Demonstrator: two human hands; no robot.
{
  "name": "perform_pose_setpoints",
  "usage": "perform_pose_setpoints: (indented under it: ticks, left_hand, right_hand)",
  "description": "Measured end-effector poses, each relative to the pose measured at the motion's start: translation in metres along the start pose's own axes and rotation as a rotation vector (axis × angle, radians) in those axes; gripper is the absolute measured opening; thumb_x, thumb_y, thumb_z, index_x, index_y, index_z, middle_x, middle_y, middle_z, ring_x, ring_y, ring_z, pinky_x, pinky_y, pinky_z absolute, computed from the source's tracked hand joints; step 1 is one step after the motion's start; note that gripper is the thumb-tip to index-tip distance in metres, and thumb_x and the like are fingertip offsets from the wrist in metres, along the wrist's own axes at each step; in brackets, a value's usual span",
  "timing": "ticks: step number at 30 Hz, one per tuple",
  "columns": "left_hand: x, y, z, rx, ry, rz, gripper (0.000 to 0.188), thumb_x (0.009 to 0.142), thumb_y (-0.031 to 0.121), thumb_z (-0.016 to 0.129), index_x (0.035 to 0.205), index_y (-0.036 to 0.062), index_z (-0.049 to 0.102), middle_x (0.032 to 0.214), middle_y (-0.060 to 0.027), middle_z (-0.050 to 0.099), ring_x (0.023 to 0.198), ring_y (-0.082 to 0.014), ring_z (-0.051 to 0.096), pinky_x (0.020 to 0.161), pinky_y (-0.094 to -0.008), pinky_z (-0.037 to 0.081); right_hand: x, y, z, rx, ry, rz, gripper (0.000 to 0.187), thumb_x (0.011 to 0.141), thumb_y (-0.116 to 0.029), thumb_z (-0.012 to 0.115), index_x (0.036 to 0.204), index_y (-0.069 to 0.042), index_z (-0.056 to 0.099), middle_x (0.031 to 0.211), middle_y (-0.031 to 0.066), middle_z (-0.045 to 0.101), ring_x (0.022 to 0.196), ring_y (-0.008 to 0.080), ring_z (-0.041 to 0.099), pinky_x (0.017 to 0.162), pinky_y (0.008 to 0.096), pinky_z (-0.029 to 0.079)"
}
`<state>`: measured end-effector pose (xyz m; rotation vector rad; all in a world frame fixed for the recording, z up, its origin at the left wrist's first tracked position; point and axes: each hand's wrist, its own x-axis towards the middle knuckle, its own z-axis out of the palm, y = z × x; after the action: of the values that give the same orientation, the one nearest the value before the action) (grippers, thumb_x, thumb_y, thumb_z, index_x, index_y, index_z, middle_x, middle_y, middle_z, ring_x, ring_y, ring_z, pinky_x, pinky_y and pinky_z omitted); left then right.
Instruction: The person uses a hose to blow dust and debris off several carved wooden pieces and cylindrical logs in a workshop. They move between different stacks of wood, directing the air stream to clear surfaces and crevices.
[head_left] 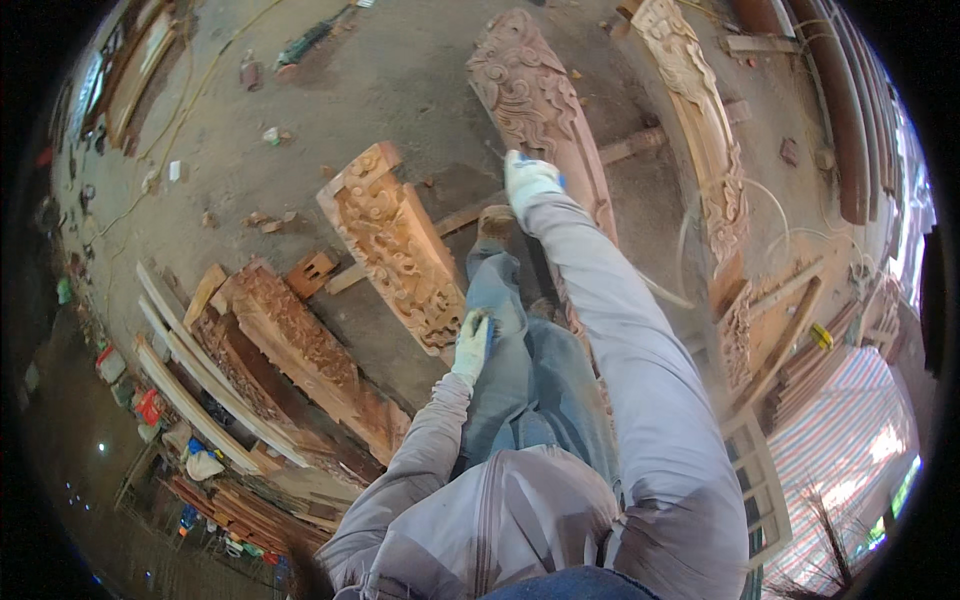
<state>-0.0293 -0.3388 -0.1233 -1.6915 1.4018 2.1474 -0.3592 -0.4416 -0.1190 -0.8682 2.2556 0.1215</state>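
Note:
My right hand (532, 183), in a white glove with blue on it, is stretched forward over a long reddish-brown carved beam (525, 85). Its fingers are closed, and a thin dark tip shows just beyond them; what they hold is too small to make out. Scrollwork covers the beam's far end, while its nearer part is plainer and partly hidden by my right arm. My left hand (473, 345), gloved likewise, rests on my bent leg with its fingers laid out and nothing in them. Beside it lies a shorter, lighter block with deep carving (395, 250).
Another carved beam (700, 120) lies to the right, with a pale hose (778, 205) looping over it. Dark carved timbers (300, 350) and curved pale strips (195, 350) lie left. A power tool (305, 45) and a yellow cord (185, 110) are on the floor. Striped sheeting (845, 420) lies right.

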Motion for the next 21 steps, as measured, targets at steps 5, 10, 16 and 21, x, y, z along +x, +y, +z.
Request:
perform_pose_setpoints:
  ticks: [5,10,16,21]
  left_hand:
    - [0.003,0.009,0.038,0.717,-0.307,0.035,0.034,0.093,0.034,0.05,0.118,0.0109,0.055,0.109,-0.0141,0.065,0.103,-0.031,0.06,0.086,-0.0397,0.047]
    - [0.026,0.02,0.058,1.03,-0.476,-0.096,0.037,0.091,0.04,0.046,0.121,0.0184,0.051,0.111,-0.0094,0.066,0.101,-0.0322,0.062,0.086,-0.0434,0.047]
    - [0.046,0.027,0.072,1.073,-0.42,-0.267,0.044,0.088,0.045,0.049,0.123,0.0182,0.05,0.108,-0.0125,0.066,0.098,-0.0335,0.063,0.085,-0.0446,0.047]
    - [0.053,0.019,0.073,1.173,-0.405,-0.255,0.052,0.087,0.052,0.048,0.125,0.0158,0.049,0.102,-0.0186,0.066,0.094,-0.0362,0.063,0.083,-0.046,0.047]
  right_hand:
    - [-0.011,0.13,-0.026,-0.14,-0.116,0.317,0.031,0.094,-0.02,0.038,0.117,-0.008,0.055,0.106,0.0223,0.065,0.101,0.0376,0.063,0.085,0.0489,0.049]
    - [0.061,0.156,-0.031,-0.027,0.023,0.248,0.022,0.091,-0.019,0.04,0.104,-0.007,0.053,0.108,0.0225,0.064,0.101,0.0383,0.062,0.084,0.0476,0.048]
    - [0.176,0.158,-0.085,0.044,0.091,0.396,0.032,0.094,-0.02,0.038,0.119,-0.009,0.054,0.115,0.0204,0.062,0.107,0.0366,0.061,0.088,0.0466,0.049]
    - [0.179,0.219,-0.069,0.049,0.156,0.511,0.035,0.095,-0.02,0.037,0.122,-0.007,0.053,0.12,0.0238,0.059,0.11,0.04,0.058,0.091,0.0466,0.048]
